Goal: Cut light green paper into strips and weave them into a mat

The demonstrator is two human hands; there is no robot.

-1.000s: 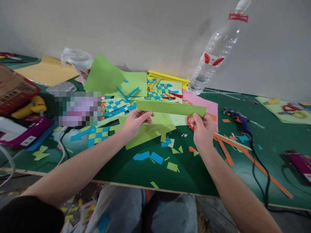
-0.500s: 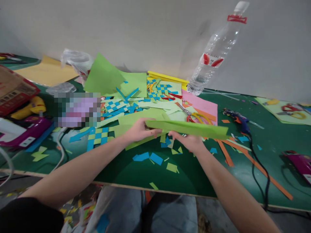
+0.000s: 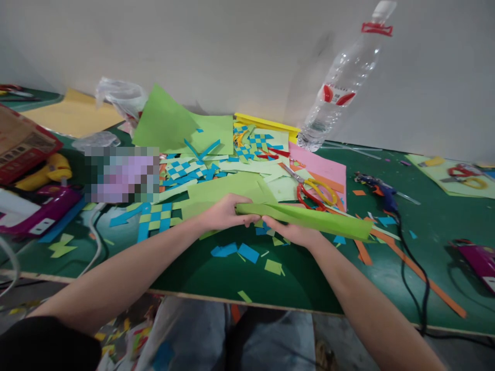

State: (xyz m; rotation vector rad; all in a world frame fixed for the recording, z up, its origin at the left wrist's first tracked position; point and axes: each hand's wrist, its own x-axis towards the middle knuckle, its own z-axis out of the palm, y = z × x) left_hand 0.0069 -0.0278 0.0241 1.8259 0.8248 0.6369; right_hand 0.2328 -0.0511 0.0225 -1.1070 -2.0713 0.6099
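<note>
A long folded piece of green paper (image 3: 309,218) is held over the table's middle, its far end pointing right. My left hand (image 3: 228,212) pinches its left end between thumb and fingers. Close beside it, my right hand (image 3: 292,230) grips the lower edge, its fingers partly hidden by the paper. Behind the hands lies a flat light green sheet (image 3: 228,190). Scissors with yellow and red handles (image 3: 319,191) rest just beyond the folded paper. Blue and green woven paper (image 3: 155,219) lies left of my left hand.
A clear plastic bottle (image 3: 340,87) leans near the wall. A dark blue glue gun (image 3: 381,190) with a black cord lies to the right. Orange strips (image 3: 421,275) and small blue scraps (image 3: 248,252) are scattered about. A purple and white device (image 3: 42,211) sits at the left.
Both hands have come slightly lower and nearer. The folded green paper has dropped with them, its right end tilting down and shifting right, so more of the scissors' handles shows.
</note>
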